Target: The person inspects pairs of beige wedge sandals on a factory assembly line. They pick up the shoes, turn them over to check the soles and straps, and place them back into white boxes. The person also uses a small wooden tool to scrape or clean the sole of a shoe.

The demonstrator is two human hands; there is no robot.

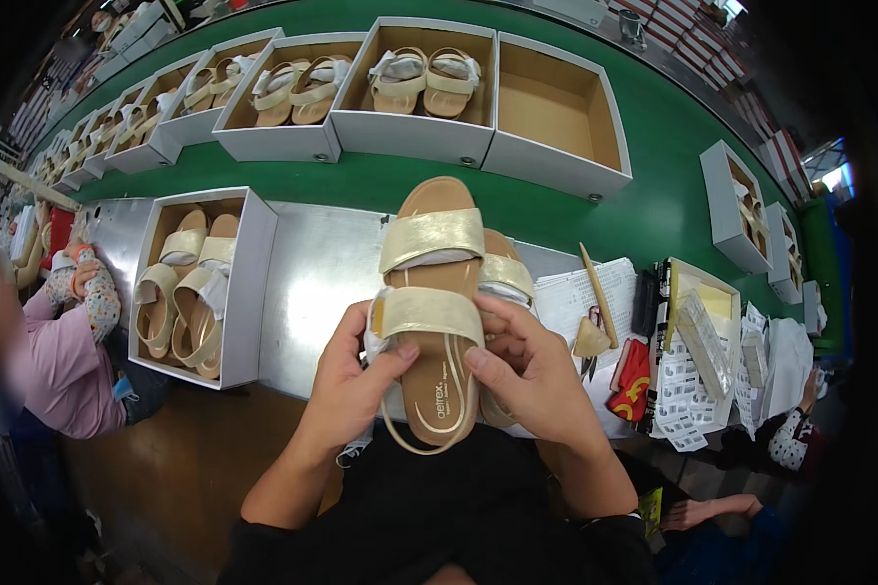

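Between my two hands I hold up a gold strapped sandal [431,253] with a tan footbed, its toe pointing away from me. My left hand [361,366] grips the left edge, thumb on the footbed just below the wide ankle-side strap. On the other side my right hand [527,361] closes round the edge, its thumb also on the footbed. A second gold sandal [507,268] lies partly hidden behind the first and my right hand. White tissue shows under the straps of both.
An open white box [254,292] with a sandal pair stands left on the metal table [312,283]. Beyond, a row of boxes lines the green belt [653,117], one empty box [556,107] among them. Papers, a pointed wooden stick [598,292] and a red pouch [634,375] lie right. Co-workers sit both sides.
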